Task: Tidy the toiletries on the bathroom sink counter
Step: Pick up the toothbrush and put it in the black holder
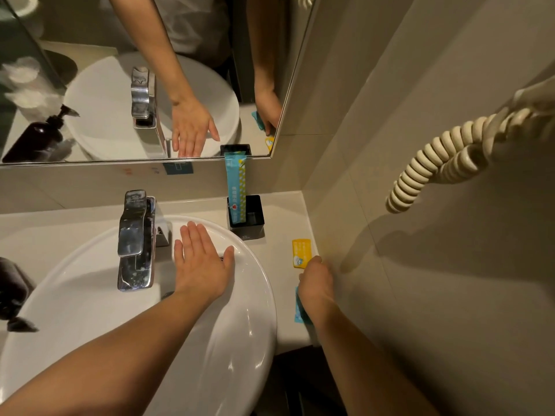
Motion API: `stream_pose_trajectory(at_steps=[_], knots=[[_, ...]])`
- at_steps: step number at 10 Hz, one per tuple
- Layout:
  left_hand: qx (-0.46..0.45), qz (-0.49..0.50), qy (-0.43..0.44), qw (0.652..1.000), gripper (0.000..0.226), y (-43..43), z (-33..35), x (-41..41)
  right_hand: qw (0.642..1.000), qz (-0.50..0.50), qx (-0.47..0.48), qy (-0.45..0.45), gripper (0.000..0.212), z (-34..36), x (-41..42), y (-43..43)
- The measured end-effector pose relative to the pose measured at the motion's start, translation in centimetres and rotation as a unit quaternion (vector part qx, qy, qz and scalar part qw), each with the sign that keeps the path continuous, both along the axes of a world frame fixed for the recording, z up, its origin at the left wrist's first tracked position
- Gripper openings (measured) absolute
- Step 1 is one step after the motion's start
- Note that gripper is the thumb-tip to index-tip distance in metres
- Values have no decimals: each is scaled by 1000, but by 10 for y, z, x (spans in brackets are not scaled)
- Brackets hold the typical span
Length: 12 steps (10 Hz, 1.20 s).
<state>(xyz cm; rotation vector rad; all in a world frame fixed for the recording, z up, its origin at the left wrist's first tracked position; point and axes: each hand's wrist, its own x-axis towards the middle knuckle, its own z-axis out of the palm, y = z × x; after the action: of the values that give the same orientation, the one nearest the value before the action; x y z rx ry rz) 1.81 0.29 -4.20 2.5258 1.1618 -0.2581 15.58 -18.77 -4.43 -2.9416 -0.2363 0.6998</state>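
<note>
My left hand (201,259) lies flat and open on the far rim of the white sink (258,319), just right of the faucet. My right hand (315,280) is down on the narrow counter (279,250) by the right wall, fingers curled on a small blue packet (298,310) that pokes out under the wrist. A yellow packet (301,253) lies flat on the counter right at that hand's fingertips. Behind it a black square holder (253,219) stands near the mirror, with a tall blue and yellow sachet (237,184) upright inside.
A chrome faucet (135,238) stands at the back of the basin. A dark pump bottle (12,291) sits at the left edge. The mirror (120,85) runs along the back wall, and a cream coiled cord (444,163) hangs on the right wall above the counter.
</note>
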Motion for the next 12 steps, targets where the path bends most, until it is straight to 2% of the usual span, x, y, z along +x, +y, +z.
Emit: stream_pose_trajectory(at_steps=[2,3,4,5,7,8,9,10,12], knots=[[4,-1,0,1000,87,0,-1,0,992,82,-86,-42,34,2,-16,-4],[7,-2,1,1000,87,0,-1,-1,993,62,-91,-41,37,2,-17,-6],[5,-2,-1,1000,86,0,0,0,999,-43,-5,-18,29,2,-17,-8],[6,-1,-4,1000,86,0,1,-1,989,-123,83,23,29,-1,-16,-13],[2,-2,-3,1000,86,0,2,-1,945,-224,228,67,29,-8,-12,-21],[-1,-3,-3,1000,86,0,2,-1,922,-261,276,74,38,-4,-13,-23],[1,-1,-3,1000,86,0,2,-2,891,-293,338,74,36,4,-15,-25],[1,0,-3,1000,86,0,2,-2,880,-292,370,65,28,5,-15,-27],[2,0,-4,1000,86,0,3,-1,860,-245,446,43,24,75,-11,-6]])
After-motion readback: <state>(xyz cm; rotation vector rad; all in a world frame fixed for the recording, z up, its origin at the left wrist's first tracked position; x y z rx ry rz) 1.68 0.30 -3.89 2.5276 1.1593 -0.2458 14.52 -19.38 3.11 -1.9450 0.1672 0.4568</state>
